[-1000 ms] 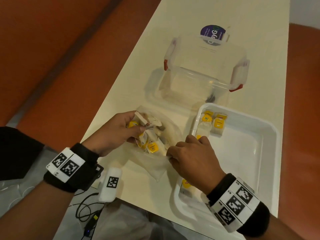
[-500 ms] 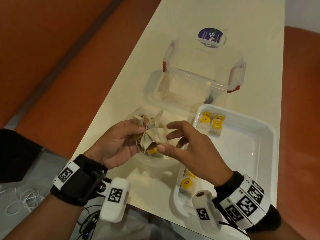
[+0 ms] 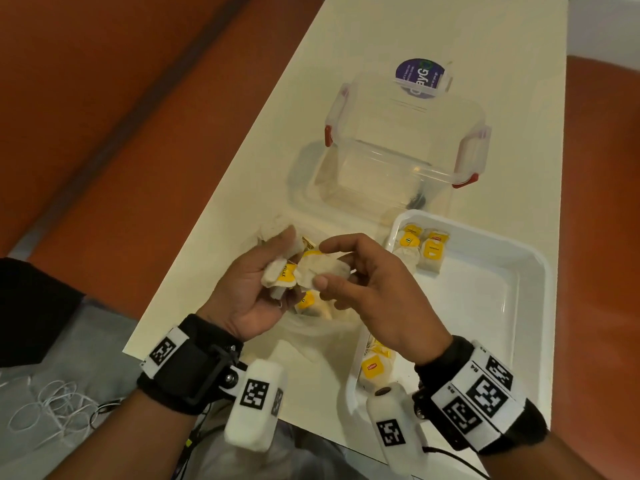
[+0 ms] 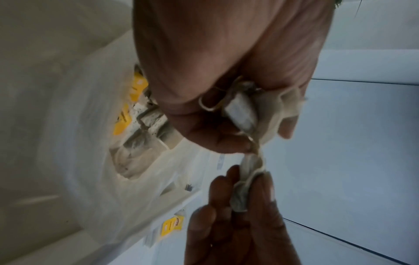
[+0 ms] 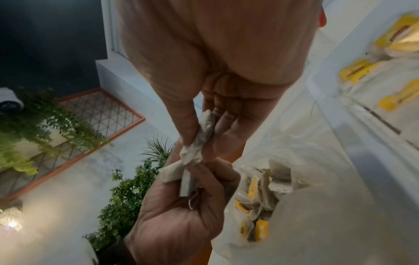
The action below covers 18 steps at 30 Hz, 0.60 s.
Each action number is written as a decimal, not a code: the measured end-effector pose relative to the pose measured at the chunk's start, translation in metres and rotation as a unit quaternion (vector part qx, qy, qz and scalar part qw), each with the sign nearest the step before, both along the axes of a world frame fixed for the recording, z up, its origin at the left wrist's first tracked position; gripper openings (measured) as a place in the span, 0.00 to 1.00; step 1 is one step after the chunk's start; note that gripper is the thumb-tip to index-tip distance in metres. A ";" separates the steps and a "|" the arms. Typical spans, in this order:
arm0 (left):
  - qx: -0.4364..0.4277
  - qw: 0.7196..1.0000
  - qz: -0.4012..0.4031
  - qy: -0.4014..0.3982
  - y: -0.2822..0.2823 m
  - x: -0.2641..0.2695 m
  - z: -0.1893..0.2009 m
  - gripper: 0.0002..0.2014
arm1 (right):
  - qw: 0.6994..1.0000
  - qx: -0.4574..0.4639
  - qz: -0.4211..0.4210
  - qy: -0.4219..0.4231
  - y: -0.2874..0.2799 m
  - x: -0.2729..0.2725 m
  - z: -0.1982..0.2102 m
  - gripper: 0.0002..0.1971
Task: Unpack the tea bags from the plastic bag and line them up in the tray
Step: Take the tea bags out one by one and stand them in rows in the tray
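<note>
Since half a second ago the bunch has come apart: the right hand point(image 3: 377, 292) now pinches one tea bag point(image 3: 323, 268) between thumb and fingers point(image 5: 229, 132), where before it was open and reaching. The left hand point(image 3: 258, 289) still grips the small cluster of tea bags point(image 3: 282, 275), fingers curled round them, and both are held up above the plastic bag point(image 3: 311, 327). That bag lies on the counter point(image 3: 381, 36) against the tray's left rim, with more tea bags inside. The white tray point(image 3: 526, 271) has two bags at its far left corner, some at its near left edge, and bare floor to the right. A clear lidded box point(image 3: 405, 147) stands just beyond.
</note>
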<state>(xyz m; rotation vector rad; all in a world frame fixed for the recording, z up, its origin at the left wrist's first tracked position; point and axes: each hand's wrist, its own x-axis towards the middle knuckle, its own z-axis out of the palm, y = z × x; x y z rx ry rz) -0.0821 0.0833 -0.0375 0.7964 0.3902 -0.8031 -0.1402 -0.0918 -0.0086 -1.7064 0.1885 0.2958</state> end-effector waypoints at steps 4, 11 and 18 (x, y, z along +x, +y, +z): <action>0.040 0.998 0.036 0.026 -0.009 -0.001 0.001 0.16 | 0.999 0.031 -0.027 -0.015 0.000 0.001 0.002 0.16; 0.084 0.994 0.035 0.055 -0.014 0.000 0.005 0.17 | 0.985 0.149 -0.068 0.045 -0.004 0.002 0.012 0.05; -0.051 0.999 -0.011 0.014 -0.011 -0.005 0.012 0.18 | 0.984 0.160 -0.043 0.059 -0.011 0.002 0.021 0.04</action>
